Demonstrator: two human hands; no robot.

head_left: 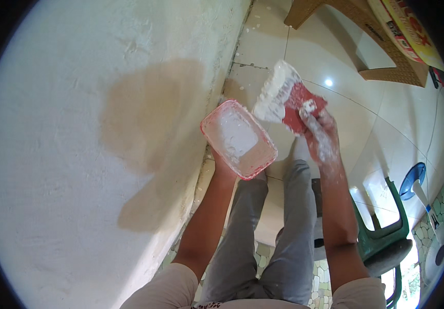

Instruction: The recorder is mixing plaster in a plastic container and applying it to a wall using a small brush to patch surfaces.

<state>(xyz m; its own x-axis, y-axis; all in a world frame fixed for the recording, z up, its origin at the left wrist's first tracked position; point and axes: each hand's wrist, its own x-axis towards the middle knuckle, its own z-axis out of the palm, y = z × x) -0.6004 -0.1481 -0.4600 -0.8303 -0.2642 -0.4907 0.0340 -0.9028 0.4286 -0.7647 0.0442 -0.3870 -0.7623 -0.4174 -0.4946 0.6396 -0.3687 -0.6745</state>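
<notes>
My left hand (224,164) supports a red rectangular tub (259,154) from underneath, its fingers mostly hidden by the tub. White putty (238,133) lies inside, and smears coat the tub's rim. Closed around a red plastic putty spreader (298,98), my right hand (321,135) is streaked with white. A thick layer of putty (276,92) covers the spreader's broad edge, which is held up to the right of the tub, apart from it.
A pale wall (67,154) fills the left side, with shadows on it. Spots dot the tiled floor (263,36). A brown plastic stool (397,64) carries a yellow and red package (407,31). A green plastic chair (387,234) and a blue-and-white fan (413,181) stand right.
</notes>
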